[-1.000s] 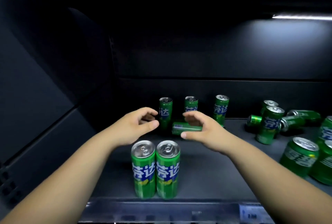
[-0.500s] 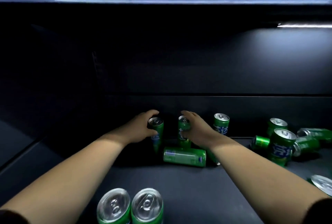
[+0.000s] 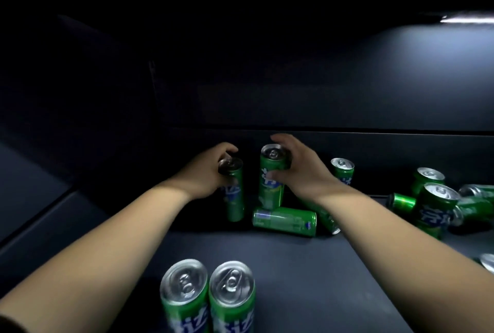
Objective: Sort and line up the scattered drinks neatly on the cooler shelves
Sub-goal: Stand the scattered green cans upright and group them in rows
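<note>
Gripping one can apiece. Left hand (image 3: 205, 175) wrapped round the top of a standing can (image 3: 235, 196) at the back of the shelf (image 3: 307, 279), fingers hooked over the far rim, thumb on the near side. Right hand (image 3: 302, 172) curled round the upper part of a second standing can (image 3: 270, 185) just to the right, fingertips past the lid, thumb across the label. Set close together, not touching (a dark slit between them).

Just in front of the second standing can, touching or nearly so: a fallen can (image 3: 284, 221), long axis straight across the shelf, left to right, squarely between the right hand and the front pair (image 3: 231, 283) at the near edge. Nearer the right hand than the left. Half hidden under the right wrist, a tipped can (image 3: 327, 221), lean hard to read. Farther right, a lone upright can (image 3: 343, 169) and a jumbled heap (image 3: 433, 207).

Likely next: both held cans toward the front pair, in line behind it. Clear run for the left; for the right, up and over the fallen can, or knocks it rolling.
</note>
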The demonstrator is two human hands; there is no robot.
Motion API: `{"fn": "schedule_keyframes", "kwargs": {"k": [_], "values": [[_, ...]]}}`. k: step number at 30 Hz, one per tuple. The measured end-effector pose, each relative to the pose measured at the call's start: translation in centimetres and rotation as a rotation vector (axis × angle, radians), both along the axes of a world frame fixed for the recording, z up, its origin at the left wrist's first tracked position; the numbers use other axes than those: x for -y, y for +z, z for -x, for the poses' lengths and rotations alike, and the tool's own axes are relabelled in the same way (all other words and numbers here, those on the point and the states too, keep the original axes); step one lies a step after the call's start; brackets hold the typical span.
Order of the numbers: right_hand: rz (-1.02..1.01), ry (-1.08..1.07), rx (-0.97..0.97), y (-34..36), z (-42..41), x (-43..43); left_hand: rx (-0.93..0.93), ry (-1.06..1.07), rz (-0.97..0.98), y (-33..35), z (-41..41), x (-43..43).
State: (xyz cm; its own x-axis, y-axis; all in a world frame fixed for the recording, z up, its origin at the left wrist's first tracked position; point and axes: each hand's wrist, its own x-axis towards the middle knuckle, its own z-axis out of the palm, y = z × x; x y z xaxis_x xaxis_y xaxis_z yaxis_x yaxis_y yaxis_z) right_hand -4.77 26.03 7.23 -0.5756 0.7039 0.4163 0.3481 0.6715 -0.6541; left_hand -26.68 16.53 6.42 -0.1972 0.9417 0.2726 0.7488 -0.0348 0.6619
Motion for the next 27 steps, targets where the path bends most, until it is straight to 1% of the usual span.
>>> {"fn": "schedule_keyframes", "kwargs": {"k": [4, 8, 11, 14, 17, 18, 20, 23, 24, 27], "values": [[0.137, 0.072, 0.016, -0.3, 0.0, 3.6, 0.002, 0.035, 0.029, 0.4, 0.0, 3.6], [0.106, 0.163, 0.077, -2.6, 0.1, 7.1, -0.051, -0.003, 0.043, -0.7, -0.1, 7.8], [0.154, 0.221, 0.045, -4.3, 0.3, 9.2, 0.006, -0.058, 0.049, -1.7, -0.4, 10.5], [0.153, 0.218, 0.017, -5.8, 0.5, 10.6, 0.012, -0.059, 0.035, -2.3, -0.6, 12.2], [0.106, 0.211, 0.045, -5.8, 0.2, 11.3, 0.016, -0.095, 0.058, -2.2, -0.3, 13.1], [0.112, 0.222, 0.075, -5.6, 0.0, 11.2, 0.058, -0.119, 0.081, -2.0, -0.2, 13.3], [0.177, 0.255, 0.132, -5.1, -0.4, 11.0, 0.213, -0.152, 0.131, -1.6, -0.2, 13.5], [0.338, 0.292, 0.119, -4.6, -1.0, 10.8, 0.432, -0.073, 0.181, -1.2, -0.3, 13.4], [0.382, 0.300, 0.104, -4.6, -1.1, 10.9, 0.465, -0.043, 0.207, -1.3, -0.3, 13.3], [0.534, 0.334, 0.064, -4.4, -1.0, 11.6, 0.472, -0.024, 0.272, -1.8, -0.6, 13.2]]}}
